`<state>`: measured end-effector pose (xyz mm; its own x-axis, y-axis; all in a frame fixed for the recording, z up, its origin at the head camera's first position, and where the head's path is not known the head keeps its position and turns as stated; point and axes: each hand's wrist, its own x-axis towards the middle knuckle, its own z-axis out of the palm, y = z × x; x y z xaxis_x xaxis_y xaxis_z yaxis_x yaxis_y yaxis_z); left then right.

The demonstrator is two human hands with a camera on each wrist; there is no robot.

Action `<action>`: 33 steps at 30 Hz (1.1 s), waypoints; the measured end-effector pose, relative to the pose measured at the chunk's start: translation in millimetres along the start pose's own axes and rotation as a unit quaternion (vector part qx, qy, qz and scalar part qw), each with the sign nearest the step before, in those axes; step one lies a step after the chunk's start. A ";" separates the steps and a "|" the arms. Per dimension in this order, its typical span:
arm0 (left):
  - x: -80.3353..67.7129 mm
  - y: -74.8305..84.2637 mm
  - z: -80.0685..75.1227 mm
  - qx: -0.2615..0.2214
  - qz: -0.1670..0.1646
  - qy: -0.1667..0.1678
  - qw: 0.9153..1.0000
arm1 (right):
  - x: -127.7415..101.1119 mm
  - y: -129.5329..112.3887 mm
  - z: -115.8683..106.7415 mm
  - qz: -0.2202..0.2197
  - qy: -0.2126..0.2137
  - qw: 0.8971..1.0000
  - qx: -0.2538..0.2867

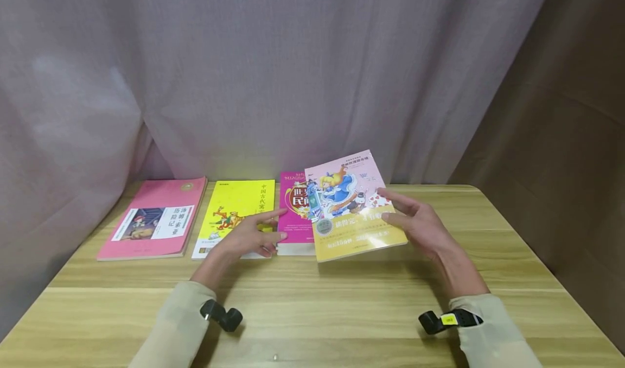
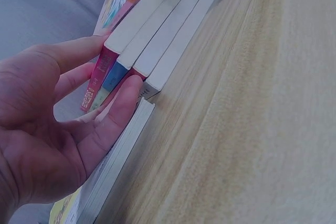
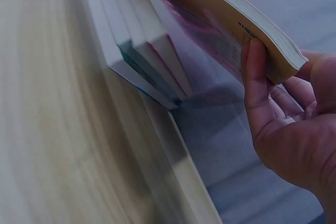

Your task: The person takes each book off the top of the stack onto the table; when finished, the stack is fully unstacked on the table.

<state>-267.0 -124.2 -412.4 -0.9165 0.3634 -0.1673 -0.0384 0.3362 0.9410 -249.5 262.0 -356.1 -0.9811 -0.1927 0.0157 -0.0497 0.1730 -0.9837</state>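
- Cartoon-cover book (image 1: pixel 354 208), pink above and yellow below with a girl in a blue dress, is being held tilted over the right end of a row of books on a wooden table (image 1: pixel 342 308); its lower left edge is overlapping the magenta stack beside it.
- Wooden table is carrying the whole row, with a pale draped curtain (image 1: pixel 273 69) hanging behind it.
- Pink book (image 1: pixel 153 219) is lying flat at the far left of the row, a picture label showing on its cover.
- Yellow book (image 1: pixel 234 210) is lying just beside it, with Chinese characters running down its right side.
- Magenta book (image 1: pixel 293 208) is sitting on top of a small stack; the left wrist view is showing several page blocks lying one on another there (image 2: pixel 157 40).
- Right hand (image 1: pixel 420 224) is gripping the cartoon-cover book by its right edge; the right wrist view is showing the thumb (image 3: pixel 257 85) pressing against the cover while the other fingers are curling behind the page block (image 3: pixel 247 24).
- Left hand (image 1: pixel 251 238) is resting at the near left corner of the stack, fingers straight and slightly apart, its fingertips (image 2: pixel 131 85) touching the book spines and clasping nothing.
- Dark wrist devices are showing on both sleeves near the table's front edge.
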 end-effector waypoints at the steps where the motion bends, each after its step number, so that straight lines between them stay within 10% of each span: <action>1: -0.5 0.0 0.2 0.000 -0.002 0.002 1.000 | -0.3 -0.4 -3.3 0.003 0.002 1.000 0.009; 24: -0.5 -1.3 -0.6 -0.008 0.007 -0.006 1.000 | -10.3 5.2 -75.3 -0.011 0.035 0.988 0.150; 33: 0.8 -2.7 -0.3 -0.005 0.016 -0.005 1.000 | -5.6 26.6 -90.0 0.026 0.041 0.992 0.117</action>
<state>-267.7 -125.1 -415.0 -0.9131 0.3830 -0.1397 -0.0128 0.3156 0.9488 -262.1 354.6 -366.2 -0.9935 -0.1093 -0.0310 0.0367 -0.0504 -0.9981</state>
